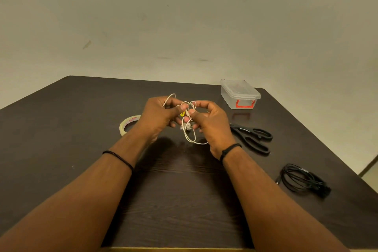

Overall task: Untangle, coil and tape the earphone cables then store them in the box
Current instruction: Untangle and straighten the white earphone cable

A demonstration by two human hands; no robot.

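Both hands, left hand (pixel 161 113) and right hand (pixel 212 125), pinch a tangled white earphone cable (pixel 189 127) above the dark counter (pixel 184 200); earbuds probably mid-tangle, blurry. Tape roll (pixel 127 126) left; closed clear box (pixel 240 94), scissors (pixel 253 136), coiled black cable (pixel 302 180) right.

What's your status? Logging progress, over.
Both hands, left hand and right hand, pinch the white earphone cable, tangled, above the table. Box shut. Nothing in the way.
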